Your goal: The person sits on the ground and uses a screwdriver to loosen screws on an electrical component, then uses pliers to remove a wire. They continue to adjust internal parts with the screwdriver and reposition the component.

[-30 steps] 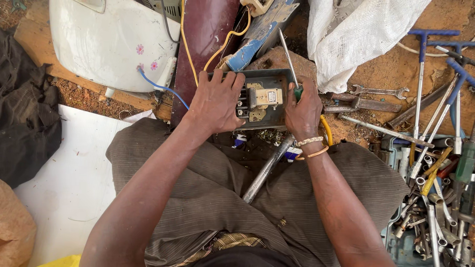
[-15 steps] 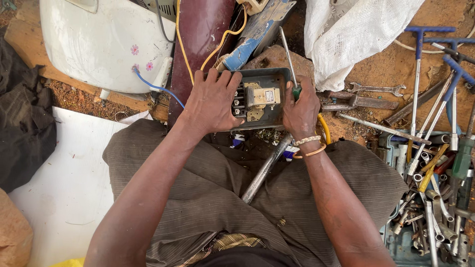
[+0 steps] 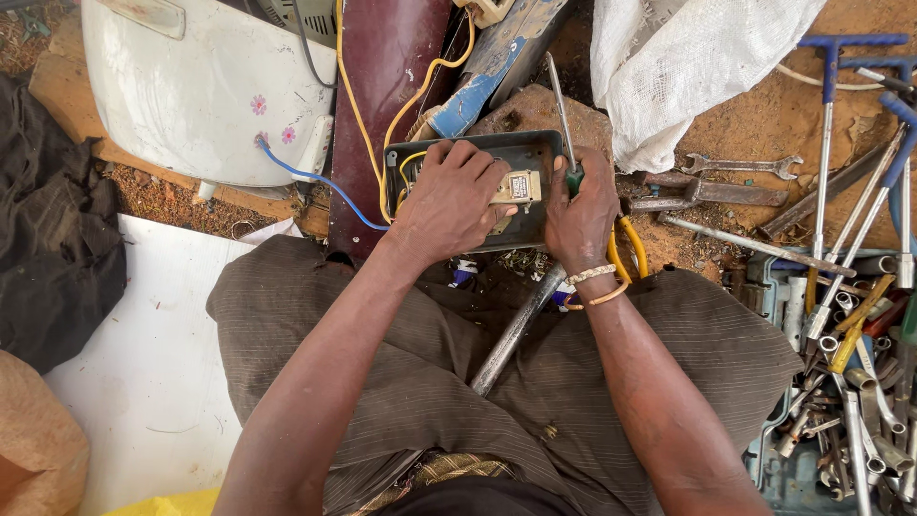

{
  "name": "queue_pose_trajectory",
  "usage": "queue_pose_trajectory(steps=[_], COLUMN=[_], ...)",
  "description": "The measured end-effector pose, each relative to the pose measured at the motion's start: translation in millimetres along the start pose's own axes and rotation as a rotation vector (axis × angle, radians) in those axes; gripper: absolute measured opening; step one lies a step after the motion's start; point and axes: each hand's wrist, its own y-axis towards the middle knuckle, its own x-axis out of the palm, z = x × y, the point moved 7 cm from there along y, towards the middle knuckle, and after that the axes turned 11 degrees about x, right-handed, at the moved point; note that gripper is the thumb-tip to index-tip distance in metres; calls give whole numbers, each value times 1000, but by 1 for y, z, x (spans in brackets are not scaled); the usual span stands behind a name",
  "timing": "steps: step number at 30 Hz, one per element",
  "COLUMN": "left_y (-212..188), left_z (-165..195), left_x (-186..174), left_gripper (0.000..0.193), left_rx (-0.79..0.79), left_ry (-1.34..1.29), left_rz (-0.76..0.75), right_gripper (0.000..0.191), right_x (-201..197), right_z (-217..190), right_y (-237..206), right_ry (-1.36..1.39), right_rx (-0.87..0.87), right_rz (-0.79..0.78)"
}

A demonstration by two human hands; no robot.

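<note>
The dark metal box (image 3: pixel 535 153) sits by the person's knees. The left hand (image 3: pixel 449 205) presses flat on it, fingers spread, while the right hand (image 3: pixel 583 215) is clamped on a screwdriver (image 3: pixel 564 115) whose shaft points away along the box's right edge.

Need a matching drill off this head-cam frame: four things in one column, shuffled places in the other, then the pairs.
Things:
1. left hand
2. right hand
3. open-end wrench
4. blue wire

Places:
A. lying on bare dirt right of the white sack
B. closed around the green-handled screwdriver, right edge of the dark tray
C. running from the white panel toward the tray
D. fingers spread inside the tray, beside the small beige part

Pairs: 1-D, 2-B, 3-A, 4-C
</note>
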Motion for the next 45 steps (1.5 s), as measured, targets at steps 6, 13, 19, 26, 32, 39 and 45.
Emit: queue_pose_trajectory(steps=[6,13,19,26,32,39,45], left_y=[1,-39,-65,-72,-73,-78,-81], left_z=[0,-13,-31,-37,-50,-54,-57], left_x=[1,-37,-32,-48,-33,-35,-34], left_gripper=[53,68,69,66,44,44,43], left_rx=[-55,-62,-155,-16,-21,-18,-35], left_ry=[-67,-163,-240,-251,-263,-243,-242], left_rz=[-87,281,364,414,301,279,289], right_gripper=[20,51,41,47,51,52,43], right_x=[0,-65,-155,-133,-95,-75,-72], right_z=[5,-12,-104,-206,-231,-249,-251], right_y=[5,-3,-27,-35,-29,-32,-28], right_ry=[-22,-39,-18,-62,-226,-259,-175], right_rx=[110,90,-196,-265,-307,-402,-391], right_rz=[-61,-140,75,-39,-113,-166,-225])
